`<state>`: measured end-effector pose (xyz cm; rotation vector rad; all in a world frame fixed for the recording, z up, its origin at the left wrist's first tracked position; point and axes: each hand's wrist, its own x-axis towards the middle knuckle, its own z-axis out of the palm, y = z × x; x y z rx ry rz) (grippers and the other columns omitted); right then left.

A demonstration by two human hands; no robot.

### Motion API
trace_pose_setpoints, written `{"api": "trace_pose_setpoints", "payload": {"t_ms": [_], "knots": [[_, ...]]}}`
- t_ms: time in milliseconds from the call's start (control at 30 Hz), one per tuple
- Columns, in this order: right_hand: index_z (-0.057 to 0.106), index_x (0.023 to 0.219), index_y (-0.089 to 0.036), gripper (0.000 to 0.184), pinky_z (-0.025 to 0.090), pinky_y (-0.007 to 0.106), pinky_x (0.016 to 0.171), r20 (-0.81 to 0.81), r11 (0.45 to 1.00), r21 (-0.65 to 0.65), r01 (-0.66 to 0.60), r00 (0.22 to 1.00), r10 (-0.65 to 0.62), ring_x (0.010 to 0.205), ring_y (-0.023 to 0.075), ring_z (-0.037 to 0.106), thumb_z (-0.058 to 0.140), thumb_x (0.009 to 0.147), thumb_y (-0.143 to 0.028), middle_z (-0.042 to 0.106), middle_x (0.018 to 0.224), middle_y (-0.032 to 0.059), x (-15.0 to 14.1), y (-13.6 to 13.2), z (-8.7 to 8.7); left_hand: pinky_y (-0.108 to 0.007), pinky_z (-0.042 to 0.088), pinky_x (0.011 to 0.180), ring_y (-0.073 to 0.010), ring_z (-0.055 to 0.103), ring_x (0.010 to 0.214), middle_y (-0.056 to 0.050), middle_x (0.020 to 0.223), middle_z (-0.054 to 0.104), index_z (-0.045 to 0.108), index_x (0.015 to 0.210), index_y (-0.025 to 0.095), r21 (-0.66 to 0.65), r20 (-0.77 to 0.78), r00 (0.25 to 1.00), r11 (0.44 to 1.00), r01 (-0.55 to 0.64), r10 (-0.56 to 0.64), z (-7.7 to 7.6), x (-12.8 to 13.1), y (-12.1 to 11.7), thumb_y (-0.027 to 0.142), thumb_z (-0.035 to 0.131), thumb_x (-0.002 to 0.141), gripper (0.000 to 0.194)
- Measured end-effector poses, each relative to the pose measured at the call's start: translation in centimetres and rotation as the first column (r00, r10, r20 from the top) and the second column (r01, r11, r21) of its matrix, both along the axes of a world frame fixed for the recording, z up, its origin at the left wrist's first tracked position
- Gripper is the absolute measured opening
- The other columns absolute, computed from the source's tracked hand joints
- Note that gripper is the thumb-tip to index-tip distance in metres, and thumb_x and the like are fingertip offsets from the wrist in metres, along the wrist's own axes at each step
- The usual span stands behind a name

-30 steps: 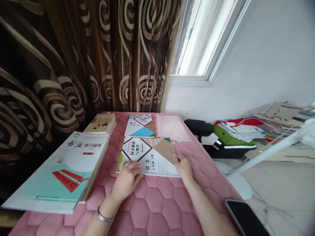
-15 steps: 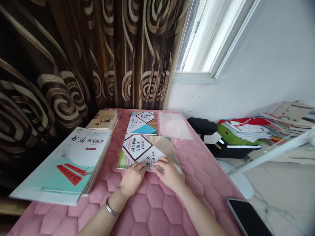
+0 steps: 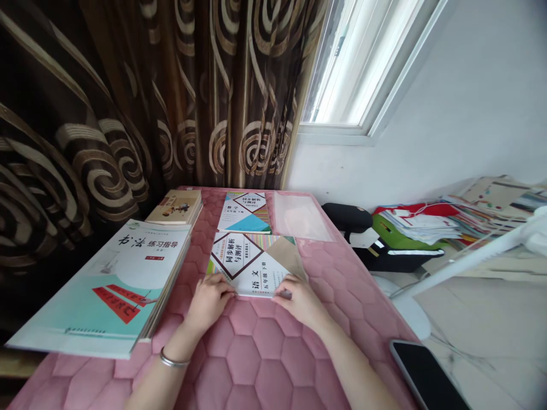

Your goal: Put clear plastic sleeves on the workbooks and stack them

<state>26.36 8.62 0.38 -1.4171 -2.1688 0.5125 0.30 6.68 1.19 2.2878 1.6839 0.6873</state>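
Observation:
A workbook (image 3: 250,262) with a diamond pattern and Chinese print lies flat in the middle of the pink quilted table cover (image 3: 265,353). My left hand (image 3: 208,302) rests on its near left corner, fingers curled onto the edge. My right hand (image 3: 299,299) grips the near right edge, thumb and fingers closed on the cover. A metal bangle sits on my left wrist.
A stack of large teal books (image 3: 106,285) lies at the left, a small book pile (image 3: 176,206) behind it. Another workbook (image 3: 245,210) and a clear plastic sleeve (image 3: 301,216) lie further back. A phone (image 3: 427,376) sits at the right; papers and a lamp arm beyond.
My right hand slid from the workbook's right side to its near right edge. My left hand shifted to the near left corner. The workbook stays flat in the same spot.

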Motion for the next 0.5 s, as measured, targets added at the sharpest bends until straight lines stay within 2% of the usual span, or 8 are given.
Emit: {"api": "trace_pose_setpoints", "payload": {"t_ms": [100, 233, 333, 500], "knots": [[0.066, 0.071, -0.023, 0.005, 0.043, 0.028, 0.078, 0.014, 0.996, -0.093, 0.012, 1.0, -0.01, 0.088, 0.018, 0.059, 0.069, 0.073, -0.026, 0.064, 0.083, 0.0004, 2.6, 0.3, 0.9, -0.037, 0.041, 0.084, -0.021, 0.056, 0.092, -0.001, 0.088, 0.066, 0.074, 0.081, 0.029, -0.052, 0.001, 0.998, 0.996, -0.069, 0.069, 0.3, -2.0, 0.2, 0.019, 0.063, 0.075, 0.016], [0.068, 0.076, -0.022, 0.005, 0.043, 0.027, 0.078, 0.027, 0.981, -0.193, 0.028, 0.999, -0.023, 0.088, 0.0179, 0.058, 0.066, 0.072, -0.026, 0.063, 0.086, 0.0007, 5.1, 0.4, 1.7, -0.035, 0.042, 0.084, -0.0197, 0.057, 0.086, -0.002, 0.084, 0.066, 0.076, 0.081, 0.03, -0.075, 0.068, 0.997, 0.997, -0.027, 0.032, 0.1, -3.4, 0.7, 0.012, 0.063, 0.072, 0.024], [0.069, 0.083, -0.023, 0.012, 0.043, 0.027, 0.078, -0.003, 0.966, -0.259, 0.014, 1.0, -0.015, 0.087, 0.0178, 0.058, 0.062, 0.073, -0.025, 0.063, 0.091, 0.0014, 6.1, 0.4, 1.8, -0.033, 0.044, 0.083, -0.0189, 0.058, 0.084, -0.003, 0.082, 0.065, 0.076, 0.081, 0.028, -0.095, 0.125, 0.992, 0.995, -0.006, 0.018, -0.1, -3.9, 1.0, 0.01, 0.059, 0.07, 0.028], [0.069, 0.089, -0.023, 0.018, 0.043, 0.03, 0.085, -0.033, 0.956, -0.291, -0.027, 0.999, 0.019, 0.091, 0.0185, 0.058, 0.058, 0.074, -0.023, 0.063, 0.095, 0.0025, 7.3, 0.6, 1.2, -0.03, 0.047, 0.078, -0.0178, 0.059, 0.08, -0.003, 0.079, 0.063, 0.076, 0.078, 0.025, -0.151, 0.202, 0.978, 0.988, -0.027, 0.058, -0.1, -4.8, 1.2, 0.009, 0.054, 0.068, 0.03]]}}
